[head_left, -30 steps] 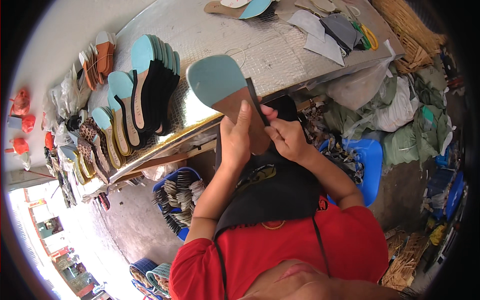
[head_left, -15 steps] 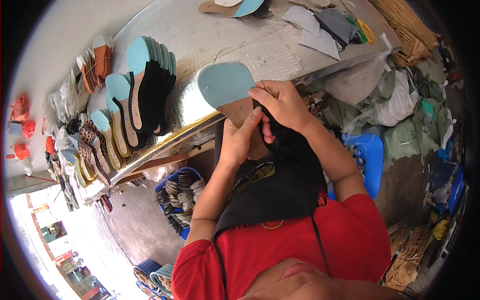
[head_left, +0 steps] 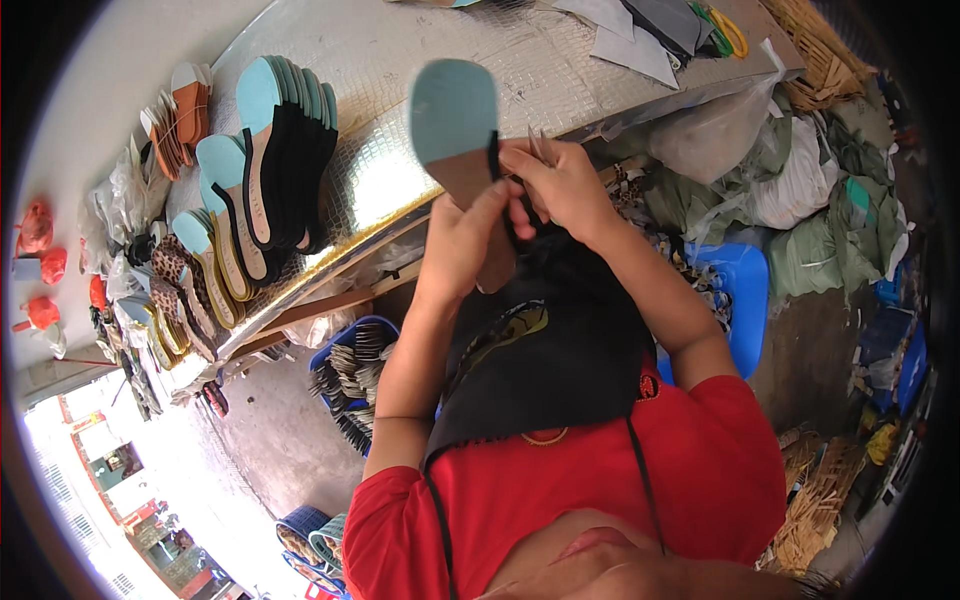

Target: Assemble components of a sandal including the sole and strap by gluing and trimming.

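Note:
An insole (head_left: pixel 453 110) with a light-blue toe and a brown lower part hangs upright in front of me, slightly blurred. My left hand (head_left: pixel 458 240) grips its narrow middle, thumb on top. A black strip (head_left: pixel 493 158) runs along its right edge. At that edge, my right hand (head_left: pixel 562 185) has thumb and forefinger closed on the strip. Between the fingers of the right hand sticks up a thin pointed tool (head_left: pixel 541 147), its kind hard to make out. My lap is covered by a black apron (head_left: pixel 530 390).
A silvery workbench (head_left: pixel 370 130) spans the far side. Stacked black-edged insoles (head_left: pixel 290 150) lie on its left, grey scraps (head_left: pixel 640 45) at the back right. Below are a blue basket (head_left: pixel 350 375) of dark pieces and a blue bin (head_left: pixel 740 310); green-white bags (head_left: pixel 800 200) heap right.
Both hands have lifted the insole a little and turned it more upright. A black strip now shows on its right edge, and a pointed tool shows more clearly in my right hand.

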`<action>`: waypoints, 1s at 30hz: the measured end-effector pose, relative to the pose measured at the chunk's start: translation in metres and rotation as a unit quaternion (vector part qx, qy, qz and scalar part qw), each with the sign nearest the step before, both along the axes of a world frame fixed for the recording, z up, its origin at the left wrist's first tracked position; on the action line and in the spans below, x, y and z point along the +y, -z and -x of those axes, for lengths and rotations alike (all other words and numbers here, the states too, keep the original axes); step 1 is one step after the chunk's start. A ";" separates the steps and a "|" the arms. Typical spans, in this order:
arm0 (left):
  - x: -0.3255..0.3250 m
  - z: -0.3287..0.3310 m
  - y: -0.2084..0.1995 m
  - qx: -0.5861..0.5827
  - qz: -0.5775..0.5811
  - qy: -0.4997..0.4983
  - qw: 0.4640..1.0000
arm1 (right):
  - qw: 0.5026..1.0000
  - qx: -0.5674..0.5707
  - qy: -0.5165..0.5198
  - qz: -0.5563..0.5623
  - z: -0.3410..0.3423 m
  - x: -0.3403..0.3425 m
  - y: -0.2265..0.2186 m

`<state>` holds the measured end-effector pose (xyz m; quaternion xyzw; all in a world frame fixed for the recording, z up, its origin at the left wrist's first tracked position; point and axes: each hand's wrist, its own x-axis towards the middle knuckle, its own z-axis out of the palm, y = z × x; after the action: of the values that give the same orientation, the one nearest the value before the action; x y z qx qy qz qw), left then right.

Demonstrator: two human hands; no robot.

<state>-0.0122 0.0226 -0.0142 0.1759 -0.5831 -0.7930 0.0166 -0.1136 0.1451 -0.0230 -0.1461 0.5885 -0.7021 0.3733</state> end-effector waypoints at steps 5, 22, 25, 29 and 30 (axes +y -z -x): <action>-0.021 0.011 -0.015 -0.021 -0.032 -0.102 0.994 | 0.994 -0.069 -0.058 0.059 -0.053 0.018 0.010; -0.041 0.019 -0.044 0.104 -0.162 -0.115 0.975 | 0.853 0.521 0.030 -0.022 -0.084 0.008 0.009; -0.024 0.022 -0.038 0.221 -0.180 -0.200 0.937 | 0.890 0.452 0.066 -0.004 -0.077 -0.001 0.016; 0.009 0.013 -0.041 0.178 -0.148 -0.221 0.947 | 0.990 -0.062 0.050 0.114 -0.050 0.007 0.003; -0.021 -0.008 -0.002 0.042 0.026 -0.112 0.992 | 0.991 -0.041 0.063 0.115 -0.042 0.011 -0.002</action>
<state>-0.0045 0.0020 -0.0123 0.2057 -0.5793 -0.7772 0.1345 -0.0713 0.1565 -0.0206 -0.1219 0.4966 -0.7924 0.3326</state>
